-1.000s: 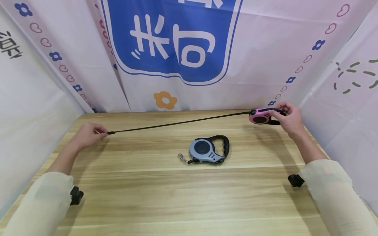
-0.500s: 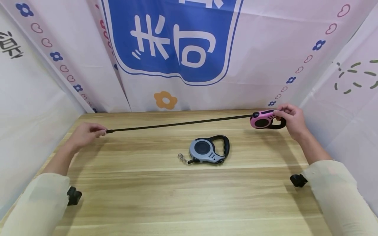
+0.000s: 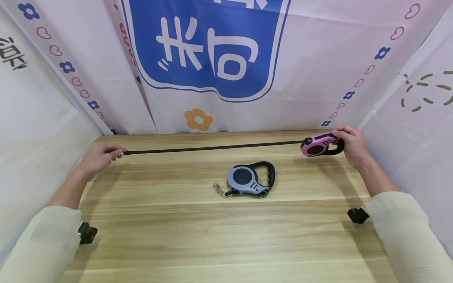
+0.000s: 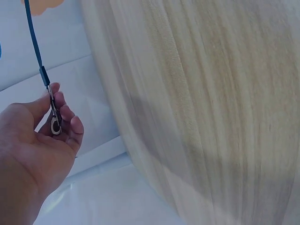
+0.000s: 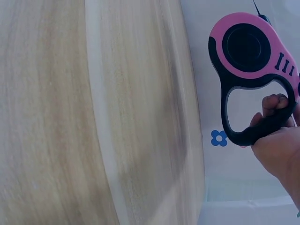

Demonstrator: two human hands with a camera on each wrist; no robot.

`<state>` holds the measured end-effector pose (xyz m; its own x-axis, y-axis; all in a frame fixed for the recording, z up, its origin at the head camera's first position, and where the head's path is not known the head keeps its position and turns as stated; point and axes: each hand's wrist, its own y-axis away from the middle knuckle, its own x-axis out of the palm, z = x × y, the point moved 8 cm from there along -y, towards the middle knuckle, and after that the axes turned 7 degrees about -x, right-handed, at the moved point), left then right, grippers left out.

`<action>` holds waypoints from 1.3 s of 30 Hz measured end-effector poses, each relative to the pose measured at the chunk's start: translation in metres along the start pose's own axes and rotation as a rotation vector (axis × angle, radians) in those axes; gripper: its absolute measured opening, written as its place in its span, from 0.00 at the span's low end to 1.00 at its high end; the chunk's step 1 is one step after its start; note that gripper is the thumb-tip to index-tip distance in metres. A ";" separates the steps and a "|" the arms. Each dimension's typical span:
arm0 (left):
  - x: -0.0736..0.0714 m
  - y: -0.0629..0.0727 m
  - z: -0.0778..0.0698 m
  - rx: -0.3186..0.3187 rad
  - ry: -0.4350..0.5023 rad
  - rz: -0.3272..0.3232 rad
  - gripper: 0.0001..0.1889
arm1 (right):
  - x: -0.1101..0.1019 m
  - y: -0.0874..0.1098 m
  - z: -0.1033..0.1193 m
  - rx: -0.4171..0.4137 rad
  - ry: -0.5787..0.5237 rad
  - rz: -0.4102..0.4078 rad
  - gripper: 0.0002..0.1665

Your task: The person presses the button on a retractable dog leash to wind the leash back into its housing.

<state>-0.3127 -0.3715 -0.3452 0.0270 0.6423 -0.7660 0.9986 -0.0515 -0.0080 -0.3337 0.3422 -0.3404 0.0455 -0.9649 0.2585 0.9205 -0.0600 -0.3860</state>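
Note:
A pink and black retractable dog leash (image 3: pixel 320 143) is raised over the back right of the table. My right hand (image 3: pixel 350 145) holds it by its handle; in the right wrist view, fingers curl through the black handle loop (image 5: pixel 272 124). From its nozzle a black strap (image 3: pixel 216 147) runs taut to the left, nearly level. At the far end my left hand (image 3: pixel 99 159) pinches the metal snap hook (image 4: pixel 55 119) between thumb and fingers. Between the hands, nearer the front, a grey-blue retractable leash (image 3: pixel 244 177) lies on the table with its own snap hook (image 3: pixel 218 189) beside it.
The pale wooden table (image 3: pixel 212 236) ends at a printed white cloth backdrop (image 3: pixel 301 86) behind, with cloth on both sides too. Small black devices sit under the left sleeve (image 3: pixel 53 232) and the right sleeve (image 3: pixel 396 220).
My left hand has moved left and slightly up, and the strap is a little longer and more level. My right hand has shifted slightly right and down with the pink leash. The grey-blue leash stays put.

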 end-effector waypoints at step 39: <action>-0.011 0.003 -0.005 0.024 -0.001 -0.077 0.15 | 0.001 0.005 -0.001 0.093 0.002 0.102 0.18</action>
<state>-0.3093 -0.3751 -0.3335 -0.0498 0.6445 -0.7630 0.9964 -0.0200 -0.0820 -0.3291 0.3405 -0.3432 0.1398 -0.9654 0.2201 0.9431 0.0621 -0.3266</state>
